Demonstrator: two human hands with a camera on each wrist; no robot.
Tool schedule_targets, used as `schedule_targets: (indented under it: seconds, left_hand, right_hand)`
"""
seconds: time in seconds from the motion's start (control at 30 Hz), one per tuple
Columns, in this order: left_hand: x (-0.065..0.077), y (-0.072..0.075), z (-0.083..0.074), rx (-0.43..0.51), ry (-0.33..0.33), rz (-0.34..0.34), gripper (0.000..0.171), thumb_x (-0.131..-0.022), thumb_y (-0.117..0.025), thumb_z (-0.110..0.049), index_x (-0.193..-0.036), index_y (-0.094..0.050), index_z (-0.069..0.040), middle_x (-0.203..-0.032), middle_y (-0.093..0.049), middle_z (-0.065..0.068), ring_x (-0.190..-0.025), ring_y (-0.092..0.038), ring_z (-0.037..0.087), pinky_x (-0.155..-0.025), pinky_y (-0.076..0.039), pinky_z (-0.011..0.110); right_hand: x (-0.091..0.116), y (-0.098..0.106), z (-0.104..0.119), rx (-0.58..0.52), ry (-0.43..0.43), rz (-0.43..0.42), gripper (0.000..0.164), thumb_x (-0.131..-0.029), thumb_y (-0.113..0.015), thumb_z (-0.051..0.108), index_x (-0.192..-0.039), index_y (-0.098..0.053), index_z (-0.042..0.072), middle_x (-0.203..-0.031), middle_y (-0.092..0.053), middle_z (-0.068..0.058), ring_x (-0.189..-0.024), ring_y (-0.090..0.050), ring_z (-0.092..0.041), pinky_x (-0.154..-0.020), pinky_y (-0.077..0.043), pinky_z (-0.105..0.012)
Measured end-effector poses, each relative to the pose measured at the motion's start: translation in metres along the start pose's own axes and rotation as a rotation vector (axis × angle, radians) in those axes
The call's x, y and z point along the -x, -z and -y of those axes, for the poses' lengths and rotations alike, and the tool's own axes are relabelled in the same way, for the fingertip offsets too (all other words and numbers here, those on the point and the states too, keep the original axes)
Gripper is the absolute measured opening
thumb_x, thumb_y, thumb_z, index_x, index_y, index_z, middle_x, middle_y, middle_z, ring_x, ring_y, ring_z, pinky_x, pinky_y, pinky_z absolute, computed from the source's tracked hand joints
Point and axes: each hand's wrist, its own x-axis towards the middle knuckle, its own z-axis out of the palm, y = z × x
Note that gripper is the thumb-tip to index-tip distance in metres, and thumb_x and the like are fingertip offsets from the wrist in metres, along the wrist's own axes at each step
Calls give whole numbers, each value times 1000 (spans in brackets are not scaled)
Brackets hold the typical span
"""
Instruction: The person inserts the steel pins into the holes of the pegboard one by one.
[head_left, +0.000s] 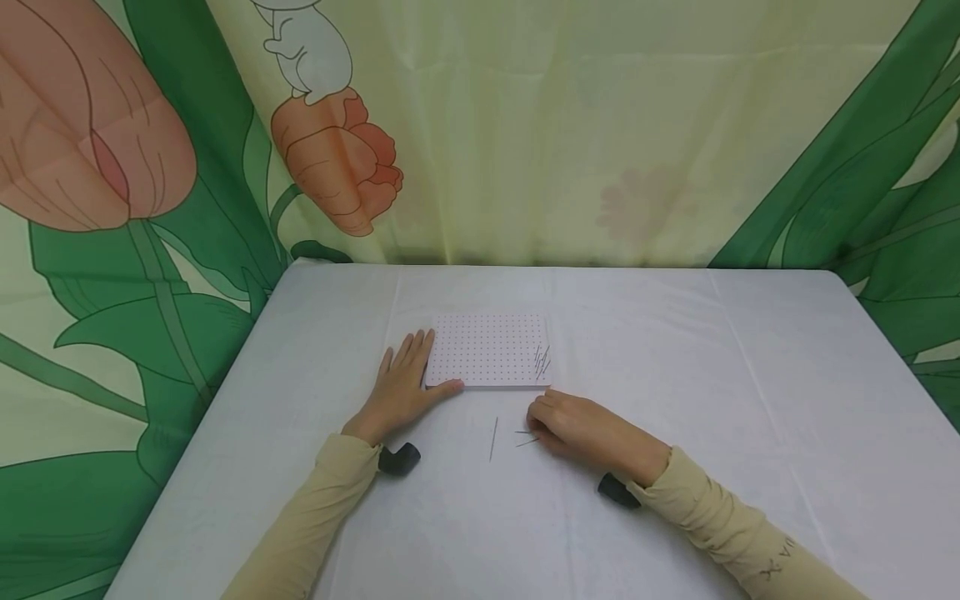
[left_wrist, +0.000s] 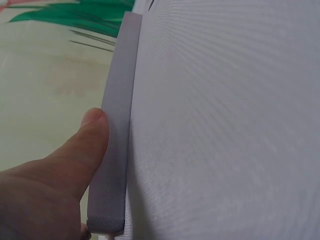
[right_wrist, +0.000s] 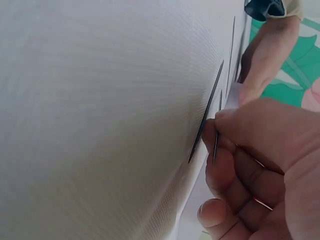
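A white pegboard (head_left: 487, 350) with rows of small holes lies on the table, several thin needles (head_left: 542, 362) standing in its right side. My left hand (head_left: 397, 392) rests along the board's left edge with its fingers straight, and its thumb (left_wrist: 92, 132) presses the front side. Just in front of the board's right corner, my right hand (head_left: 581, 425) pinches a thin metal needle (right_wrist: 216, 145) between thumb and fingertip. Close by its fingertips lies a second needle (right_wrist: 206, 112). Farther left on the cloth is another needle (head_left: 493, 439).
A white cloth (head_left: 675, 358) covers the table. Dark wrist cameras, one at the left wrist (head_left: 399, 460) and one at the right (head_left: 618, 490), sit close over the cloth. Behind the table's far edge hangs a printed curtain (head_left: 562, 150).
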Motion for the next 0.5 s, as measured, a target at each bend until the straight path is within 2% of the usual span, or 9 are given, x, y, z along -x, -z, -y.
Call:
schedule_targets:
  seconds: [0.07,0.2,0.5]
  left_hand:
    - [0,0,0,-1,1,-1,105,-88,-59,-67,-160,-10,-10,-167,-10,12,-155,-3,30,-123,4,54]
    - [-1,-1,0,-5,4,-1,105,-88,-59,-67,-160,-9,-10,-167,-10,11,-155,-2,30,-123,4,53]
    - [-1,-1,0,-5,0,-4,105,-88,-58,-67,-160,-9,-10,-167,-10,12,-155,-2,30,-123,4,53]
  right_hand:
    - [0,0,0,3,3,-7,9,-87,-73,5,-91,-66,10,-85,-61,3,-80,-58,-9,-85,-55,-28]
    - [2,2,0,2,5,-44,11,-88,-73,6,-98,-71,8,-93,-61,0,-83,-60,-10,-74,-54,-23]
    - [1,8,-2,-37,-74,-103,10,-84,-78,8,-91,-72,11,-89,-67,3,-82,-62,-9,-71,-54,-23]
